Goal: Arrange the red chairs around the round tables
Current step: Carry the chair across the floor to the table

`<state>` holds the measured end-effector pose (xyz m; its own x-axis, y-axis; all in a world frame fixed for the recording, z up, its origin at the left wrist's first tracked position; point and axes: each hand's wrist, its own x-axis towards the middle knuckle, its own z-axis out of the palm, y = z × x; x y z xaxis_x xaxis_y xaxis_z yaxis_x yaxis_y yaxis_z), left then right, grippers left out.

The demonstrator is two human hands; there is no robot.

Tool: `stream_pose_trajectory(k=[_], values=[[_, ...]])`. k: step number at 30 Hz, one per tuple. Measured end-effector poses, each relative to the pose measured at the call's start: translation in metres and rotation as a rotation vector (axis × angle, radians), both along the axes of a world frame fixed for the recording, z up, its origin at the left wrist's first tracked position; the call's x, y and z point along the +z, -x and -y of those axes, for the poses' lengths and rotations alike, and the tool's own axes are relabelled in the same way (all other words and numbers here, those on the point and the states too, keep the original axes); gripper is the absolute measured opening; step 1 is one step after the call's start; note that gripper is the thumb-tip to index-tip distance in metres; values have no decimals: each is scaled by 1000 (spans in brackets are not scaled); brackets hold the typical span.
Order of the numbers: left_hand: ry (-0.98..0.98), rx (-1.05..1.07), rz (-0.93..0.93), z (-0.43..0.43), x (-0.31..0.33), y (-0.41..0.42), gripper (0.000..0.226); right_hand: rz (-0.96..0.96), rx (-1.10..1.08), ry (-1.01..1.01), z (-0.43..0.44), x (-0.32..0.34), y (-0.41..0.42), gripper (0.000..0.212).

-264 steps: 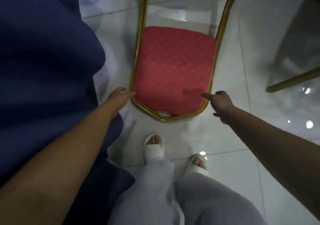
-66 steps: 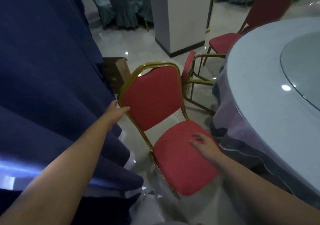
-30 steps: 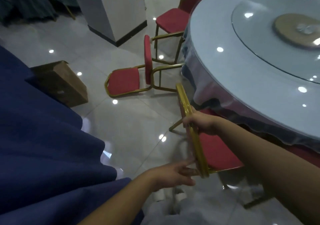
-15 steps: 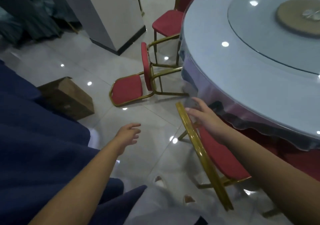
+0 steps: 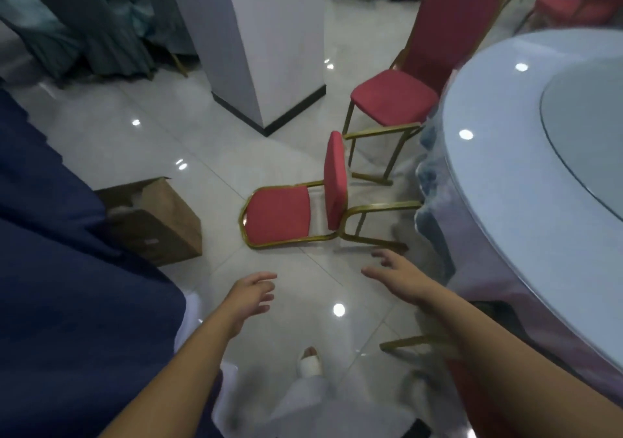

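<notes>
We take the round desk (image 5: 526, 181), draped in pale cloth at the right, as our landmark. Our left hand (image 5: 247, 297) and right hand (image 5: 399, 277) both reach out over the tiled floor (image 5: 151, 147) just left of the desk's near edge, fingers spread apart, each holding nothing and touching nothing.

Beyond our hands, a toppled red chair (image 5: 296, 213) lies on its back on the floor, its gold legs pointing toward the desk's skirt. Farther along the desk's rim, an upright red chair (image 5: 418, 77) stands close against the cloth, seat toward the desk. Under our right forearm, a gold chair leg (image 5: 404, 343) shows beside the desk; we cannot make out the rest of it.

Well left of the desk sits a cardboard box (image 5: 155, 222), against dark blue cloth (image 5: 67, 286). A white pillar (image 5: 256, 39) rises behind the toppled chair.
</notes>
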<state>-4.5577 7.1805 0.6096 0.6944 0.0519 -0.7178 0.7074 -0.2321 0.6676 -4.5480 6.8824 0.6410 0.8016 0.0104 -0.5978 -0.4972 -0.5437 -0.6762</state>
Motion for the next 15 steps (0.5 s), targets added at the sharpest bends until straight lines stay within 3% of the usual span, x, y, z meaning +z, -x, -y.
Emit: stream_pose_trajectory(k=[8, 15], values=[[-54, -133, -6, -68, 1, -145, 63, -34, -193, -80, -17, -35, -98, 42], [-125, -235, 36, -91, -11, -330, 53, -54, -404, -157, -63, -91, -249, 31]])
